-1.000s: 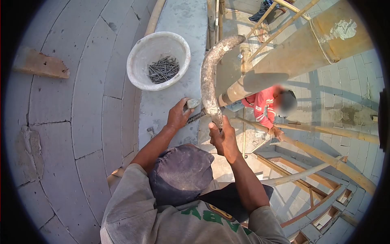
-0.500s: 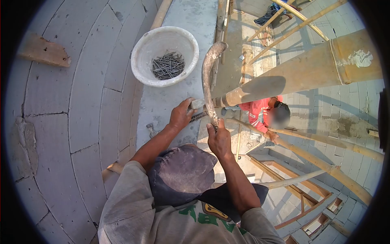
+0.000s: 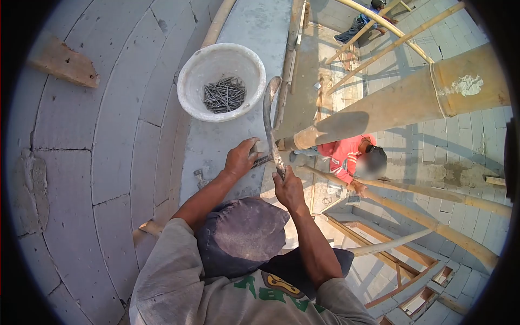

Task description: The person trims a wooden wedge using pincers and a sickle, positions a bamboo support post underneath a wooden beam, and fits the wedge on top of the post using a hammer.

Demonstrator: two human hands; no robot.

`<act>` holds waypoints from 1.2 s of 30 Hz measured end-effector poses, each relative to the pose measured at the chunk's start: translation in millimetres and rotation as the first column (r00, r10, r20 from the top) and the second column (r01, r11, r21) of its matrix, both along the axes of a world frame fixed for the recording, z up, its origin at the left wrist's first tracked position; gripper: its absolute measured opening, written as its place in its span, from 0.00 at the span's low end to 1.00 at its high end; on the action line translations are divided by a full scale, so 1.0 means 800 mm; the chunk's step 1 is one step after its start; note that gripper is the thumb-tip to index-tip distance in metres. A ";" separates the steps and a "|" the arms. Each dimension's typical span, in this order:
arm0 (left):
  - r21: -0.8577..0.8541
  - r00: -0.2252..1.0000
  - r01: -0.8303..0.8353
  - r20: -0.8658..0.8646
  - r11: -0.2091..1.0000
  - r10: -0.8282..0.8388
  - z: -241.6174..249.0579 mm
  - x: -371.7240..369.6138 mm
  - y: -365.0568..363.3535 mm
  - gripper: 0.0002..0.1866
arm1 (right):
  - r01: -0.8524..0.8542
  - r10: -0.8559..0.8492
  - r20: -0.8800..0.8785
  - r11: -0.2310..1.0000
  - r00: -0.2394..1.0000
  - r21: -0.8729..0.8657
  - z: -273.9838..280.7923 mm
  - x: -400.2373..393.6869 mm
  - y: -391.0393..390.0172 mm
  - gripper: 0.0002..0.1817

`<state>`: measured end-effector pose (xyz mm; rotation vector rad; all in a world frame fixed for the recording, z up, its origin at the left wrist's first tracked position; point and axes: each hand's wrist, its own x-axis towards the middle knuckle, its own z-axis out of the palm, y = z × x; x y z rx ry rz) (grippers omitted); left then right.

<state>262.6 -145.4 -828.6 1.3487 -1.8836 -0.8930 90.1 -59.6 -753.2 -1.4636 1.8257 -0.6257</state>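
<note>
In the head view my right hand (image 3: 289,189) is closed round the lower end of a long, curved, stained tool (image 3: 270,122) shaped like a sickle. My left hand (image 3: 240,161) is closed at a small pale grey block (image 3: 261,146), which lies beside the tool's lower half. A dark ribbed rod (image 3: 262,161) shows just under the left fingers. Beyond my hands, a white bucket (image 3: 189,103) holds a pile of nails (image 3: 224,95). What looks like a small metal tool (image 3: 200,176) lies left of my left wrist.
A grey ledge (image 3: 252,32) runs under the bucket, beside a block wall (image 3: 76,119). A thick bamboo pole (image 3: 390,103) crosses from the right, its end close to my tool. Below, a person in red (image 3: 352,154) grips a bamboo rail (image 3: 411,211); another person (image 3: 363,24) is farther off.
The curved tool has swung slightly left and lower, its tip nearer the bucket. My right hand has dropped a little; the left stays at the grey block. The view has shifted slightly.
</note>
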 end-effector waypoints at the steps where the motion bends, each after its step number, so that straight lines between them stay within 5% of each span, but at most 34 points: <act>1: 0.001 1.000 0.003 0.019 1.000 -0.003 0.003 -0.001 0.003 0.25 | 0.002 -0.002 -0.013 1.000 1.000 0.017 0.004 -0.002 0.001 0.16; 11: 0.033 0.998 0.016 0.057 0.999 -0.018 0.022 -0.007 -0.003 0.26 | 0.062 -0.062 -0.004 0.997 0.998 0.038 -0.005 0.000 0.009 0.17; 14: -0.011 1.000 0.030 0.000 0.999 -0.030 0.045 -0.012 -0.016 0.28 | 0.039 -0.047 -0.055 0.989 0.997 -0.142 0.034 -0.009 0.006 0.17; 15: 0.017 0.996 0.028 -0.084 0.999 -0.027 0.059 -0.011 -0.015 0.29 | 0.103 -0.106 0.029 0.990 0.994 0.097 0.085 -0.011 0.000 0.19; 16: 0.039 0.986 0.028 -0.168 0.999 -0.021 0.078 -0.010 -0.018 0.30 | 0.047 -0.070 -0.122 0.982 0.990 -0.185 0.085 -0.018 0.003 0.19; 17: 0.059 0.968 0.029 -0.250 0.998 -0.014 0.095 -0.009 -0.021 0.31 | 0.087 -0.093 -0.044 0.989 0.995 -0.120 0.108 -0.024 0.003 0.19; 20: -0.391 0.989 0.042 -0.117 0.919 -0.095 0.126 0.001 -0.027 0.29 | 0.105 -0.103 0.029 0.990 0.994 -0.096 0.176 -0.015 0.007 0.17; 21: -0.370 0.981 -0.007 -0.182 0.929 -0.066 0.127 0.003 -0.025 0.28 | 0.097 -0.094 0.027 0.988 0.995 -0.120 0.183 -0.010 0.013 0.16; 23: -0.330 0.952 -0.098 -0.307 0.939 -0.009 0.131 0.006 -0.020 0.26 | 0.045 -0.058 -0.077 0.987 0.995 -0.156 0.159 0.006 0.020 0.15; 26: -0.019 0.963 -0.268 0.025 0.963 0.269 0.109 0.036 0.005 0.26 | 0.010 0.023 -0.250 0.992 0.968 0.129 0.012 0.031 0.014 0.15; 29: 0.131 0.953 -0.248 0.209 0.960 0.218 0.064 0.070 0.030 0.27 | 0.049 -0.007 -0.179 0.972 0.984 0.228 -0.072 0.038 0.021 0.17; 36: -0.085 0.982 0.042 0.185 0.995 -0.026 0.033 0.018 0.035 0.42 | 0.071 -0.061 -0.099 0.991 0.993 0.110 -0.070 0.016 0.022 0.16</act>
